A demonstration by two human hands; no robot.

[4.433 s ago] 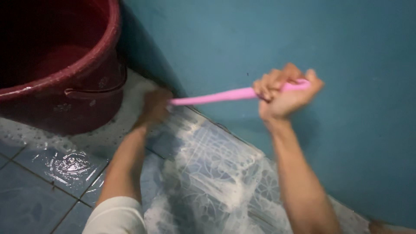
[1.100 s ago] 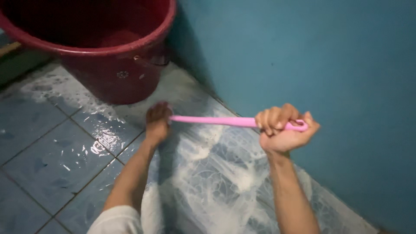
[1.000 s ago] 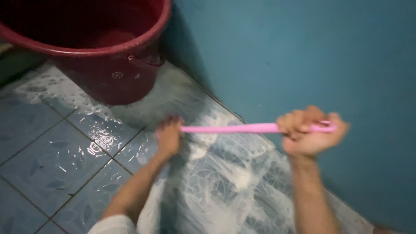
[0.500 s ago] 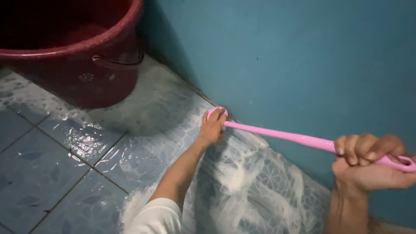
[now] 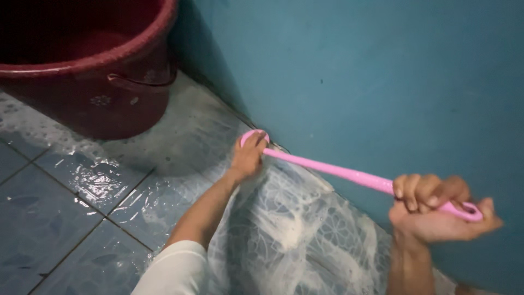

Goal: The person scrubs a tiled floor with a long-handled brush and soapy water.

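Note:
A long pink brush (image 5: 338,172) lies along the foot of the teal wall (image 5: 371,76). My left hand (image 5: 246,155) presses down on its round pink head at the floor edge. My right hand (image 5: 434,210) is closed around the far end of the handle, near the loop at its tip. Under the brush the blue patterned floor tiles (image 5: 289,229) are streaked with white soapy foam. A white sleeve covers my left upper arm.
A large dark red bucket (image 5: 98,82) with a handle stands on the wet tiles at the upper left, close to the wall. Foam and water lie around its base. Wet blue tiles (image 5: 60,207) with dark grout lines fill the lower left.
The brush head and my left hand have slid back a little to the left along the wall foot. My right hand has moved left and slightly up with the handle.

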